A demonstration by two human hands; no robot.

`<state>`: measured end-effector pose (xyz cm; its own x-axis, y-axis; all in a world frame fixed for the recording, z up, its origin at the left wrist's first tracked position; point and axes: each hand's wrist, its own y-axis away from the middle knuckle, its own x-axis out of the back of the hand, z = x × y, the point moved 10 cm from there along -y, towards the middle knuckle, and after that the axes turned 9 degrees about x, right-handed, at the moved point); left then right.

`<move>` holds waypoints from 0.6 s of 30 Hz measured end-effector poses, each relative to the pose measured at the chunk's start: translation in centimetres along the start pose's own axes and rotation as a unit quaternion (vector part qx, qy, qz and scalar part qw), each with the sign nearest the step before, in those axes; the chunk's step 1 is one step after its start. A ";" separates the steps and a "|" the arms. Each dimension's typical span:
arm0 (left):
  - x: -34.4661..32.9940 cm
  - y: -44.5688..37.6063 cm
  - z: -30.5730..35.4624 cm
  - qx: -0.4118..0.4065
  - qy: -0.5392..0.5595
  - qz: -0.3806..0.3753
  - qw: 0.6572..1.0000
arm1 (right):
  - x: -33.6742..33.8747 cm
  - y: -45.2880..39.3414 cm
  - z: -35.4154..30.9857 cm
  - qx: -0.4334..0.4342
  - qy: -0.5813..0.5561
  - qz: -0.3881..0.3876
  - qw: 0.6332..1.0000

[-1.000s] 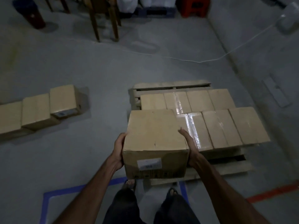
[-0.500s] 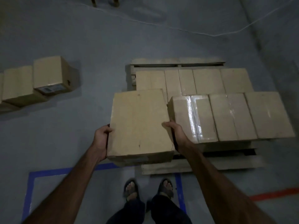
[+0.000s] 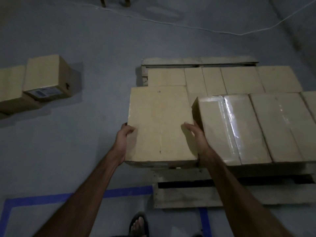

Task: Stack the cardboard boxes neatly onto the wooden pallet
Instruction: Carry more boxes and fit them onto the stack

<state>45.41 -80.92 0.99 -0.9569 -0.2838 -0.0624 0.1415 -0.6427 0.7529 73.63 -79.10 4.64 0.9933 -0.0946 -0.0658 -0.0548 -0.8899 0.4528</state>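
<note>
A plain cardboard box point(image 3: 160, 120) sits at the near left corner of the wooden pallet point(image 3: 188, 195), its left side slightly overhanging. My left hand point(image 3: 124, 139) grips its left side, thumb on top. My right hand point(image 3: 196, 135) holds its right side, wedged against the taller taped box point(image 3: 225, 127) beside it. Several more boxes point(image 3: 239, 79) fill the pallet in two rows behind and to the right.
Loose boxes point(image 3: 46, 79) lie on the grey floor at the left. A white cable point(image 3: 188, 28) runs across the floor at the back. Blue tape point(image 3: 51, 197) marks the floor near my sandalled foot point(image 3: 139, 223).
The box has gone down from chest height onto the pallet's near left corner. My hands have stayed on its sides, and my head has tipped further down.
</note>
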 end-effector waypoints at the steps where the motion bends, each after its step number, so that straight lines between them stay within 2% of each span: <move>1: -0.1 -1.0 -0.3 -0.015 -0.006 0.005 1.000 | -0.1 -0.9 0.9 0.008 -0.001 -0.009 1.000; 8: 0.3 -6.0 -5.0 -0.090 -0.059 0.028 0.994 | 0.4 -4.8 7.6 0.065 0.016 -0.042 0.997; 13: 0.5 -8.2 -4.1 -0.117 -0.067 0.033 0.990 | 1.4 -6.1 8.8 0.110 0.081 -0.035 0.990; 15: 0.7 -8.7 -3.0 -0.130 -0.088 0.036 0.987 | 1.7 -6.1 7.2 0.189 0.174 -0.003 0.967; 18: 0.4 -9.4 -2.7 -0.145 -0.086 0.007 0.986 | 1.1 -5.8 4.7 0.280 0.333 0.049 0.899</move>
<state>44.40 -76.90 -7.91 -0.9798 -0.1848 0.0768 0.1969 -0.8229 0.5329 74.52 -76.18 -2.23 0.8114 -0.0627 0.5811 -0.0029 -0.9946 -0.1033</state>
